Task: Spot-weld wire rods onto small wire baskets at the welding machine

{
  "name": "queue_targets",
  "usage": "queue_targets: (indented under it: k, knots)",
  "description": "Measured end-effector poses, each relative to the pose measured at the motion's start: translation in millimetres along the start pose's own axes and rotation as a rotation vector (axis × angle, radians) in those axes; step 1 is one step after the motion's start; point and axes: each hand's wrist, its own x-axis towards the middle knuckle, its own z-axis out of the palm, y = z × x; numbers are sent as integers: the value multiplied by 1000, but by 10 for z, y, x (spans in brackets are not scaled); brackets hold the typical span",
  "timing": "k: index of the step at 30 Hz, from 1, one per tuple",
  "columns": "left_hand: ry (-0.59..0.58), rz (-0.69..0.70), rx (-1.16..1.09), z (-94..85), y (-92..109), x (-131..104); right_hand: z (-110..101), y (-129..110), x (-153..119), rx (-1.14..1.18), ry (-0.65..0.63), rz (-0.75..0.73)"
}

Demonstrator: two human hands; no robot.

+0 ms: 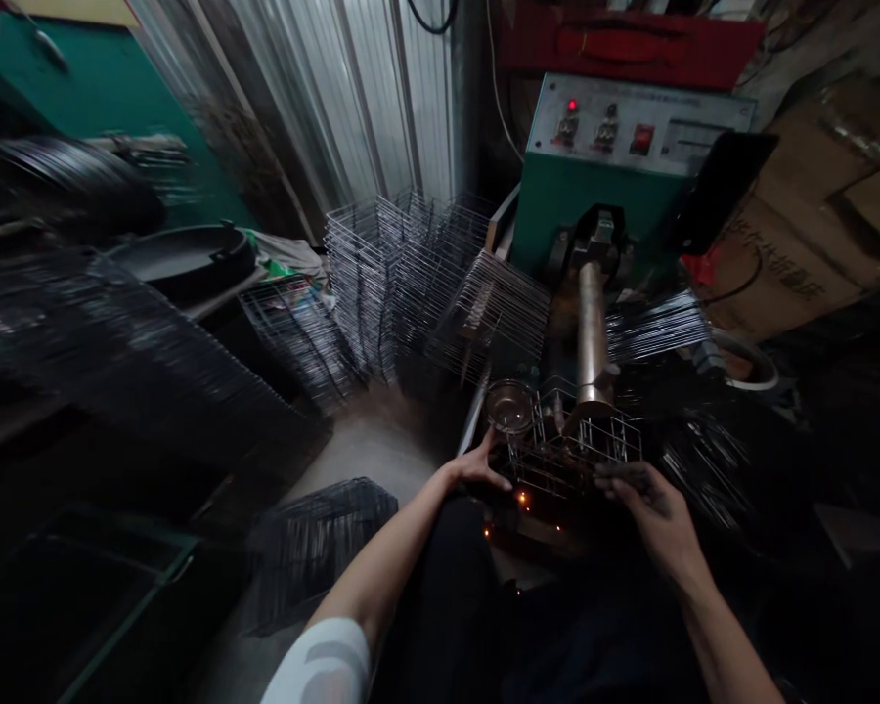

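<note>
A small wire basket [550,469] sits under the upright metal electrode [593,337] of a green spot welder [579,210]. My left hand [478,467] is at the basket's left end, thumb and forefinger around its edge; the other fingers are hidden. At the right end, the fingers of my right hand [649,499] are closed on the basket's wire rim. A round glass-like dish [510,407] is just above my left fingertips. Orange sparks [522,498] fly below the basket, between my hands.
Stacked wire panels [381,284] stand behind on the left, with more wire grids [506,303] beside the welder. A bundle of wire pieces [656,328] lies right of the electrode. Another wire basket stack [323,548] is on the floor. Cardboard boxes [792,244] stand at right.
</note>
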Motion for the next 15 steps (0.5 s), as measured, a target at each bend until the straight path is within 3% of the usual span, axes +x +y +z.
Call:
queue_targets:
  k: [3,7,11,15]
  knots:
    - [-14,-92,-165,126,-80,91,94,27,-115,104,53,85]
    - [8,-75,-191,181,-2,93,159,16,-210,177,64,103]
    - [88,5,-155,47,161,-50,132,-77,-314,208,50,109]
    - [187,97,-117,-141,527,-317,94,-197,-433,225,11,177]
